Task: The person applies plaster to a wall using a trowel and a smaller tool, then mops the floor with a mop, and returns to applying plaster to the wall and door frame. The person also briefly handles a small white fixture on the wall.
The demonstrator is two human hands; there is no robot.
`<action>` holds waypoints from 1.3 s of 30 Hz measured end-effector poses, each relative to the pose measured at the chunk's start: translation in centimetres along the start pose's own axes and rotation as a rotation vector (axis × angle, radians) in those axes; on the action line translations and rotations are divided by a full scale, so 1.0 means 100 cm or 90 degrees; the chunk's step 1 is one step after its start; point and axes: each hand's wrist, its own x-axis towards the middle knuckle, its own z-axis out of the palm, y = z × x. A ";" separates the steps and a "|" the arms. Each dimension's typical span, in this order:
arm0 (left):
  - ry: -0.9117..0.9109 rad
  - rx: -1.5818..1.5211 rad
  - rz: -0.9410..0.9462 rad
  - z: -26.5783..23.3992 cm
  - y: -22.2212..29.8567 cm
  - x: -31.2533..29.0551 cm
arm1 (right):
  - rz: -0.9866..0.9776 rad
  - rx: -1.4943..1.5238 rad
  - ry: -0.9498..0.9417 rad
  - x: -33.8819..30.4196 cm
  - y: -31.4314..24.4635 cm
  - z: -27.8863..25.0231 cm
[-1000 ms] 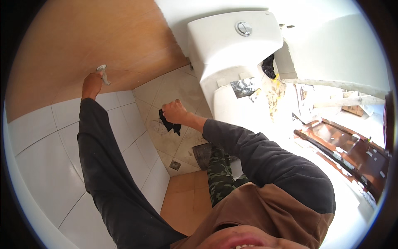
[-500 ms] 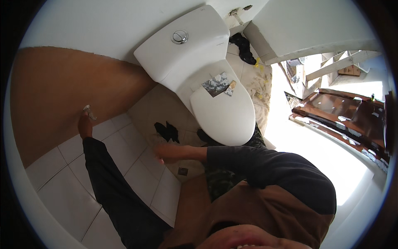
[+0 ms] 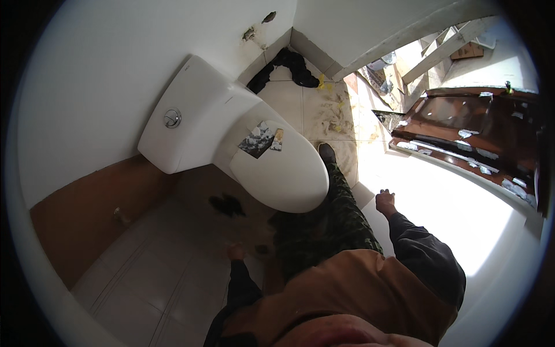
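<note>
Away from the wall fitting, my left hand (image 3: 237, 251) hangs low in the shade over the tiled floor; its fingers are too dim and blurred to read. My right hand (image 3: 385, 202) is out to the right over a brightly lit patch, touching nothing around it. Its fingers look curled, and I cannot make out whether something small is in them. Between the wall and me stands a white toilet (image 3: 199, 139) with its lid down. On the lid lie a grey marbled piece (image 3: 256, 140) and a smaller brownish piece (image 3: 277, 140). A small pale wall fitting (image 3: 121, 216) sticks out of the brown lower wall.
Black cloth or plastic (image 3: 289, 63) lies in the far corner, with another dark scrap (image 3: 226, 205) beside the toilet. Two rough holes mark the wall (image 3: 248, 34). A brown panelled door (image 3: 462, 121) with white patches is at the right, near wooden planks (image 3: 445, 49).
My left hand has left the wall fitting and drawn back toward me. My right hand has swung from the left across my body to the right. The view has turned rightward.
</note>
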 end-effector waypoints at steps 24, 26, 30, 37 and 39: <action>0.367 -0.019 0.128 0.294 0.309 0.005 | -0.619 0.207 0.607 0.236 -0.205 -0.263; 0.392 0.013 0.117 0.293 0.314 0.003 | -0.614 0.305 0.486 0.228 -0.190 -0.253; 0.333 0.156 0.141 0.281 0.326 0.005 | -0.410 0.507 0.298 0.215 -0.142 -0.209; 0.502 -0.362 0.090 0.326 0.326 -0.066 | -0.165 1.202 -0.199 0.257 -0.119 -0.169; 0.360 -0.171 0.328 0.360 0.319 -0.092 | -0.248 1.142 -0.167 0.264 -0.136 -0.168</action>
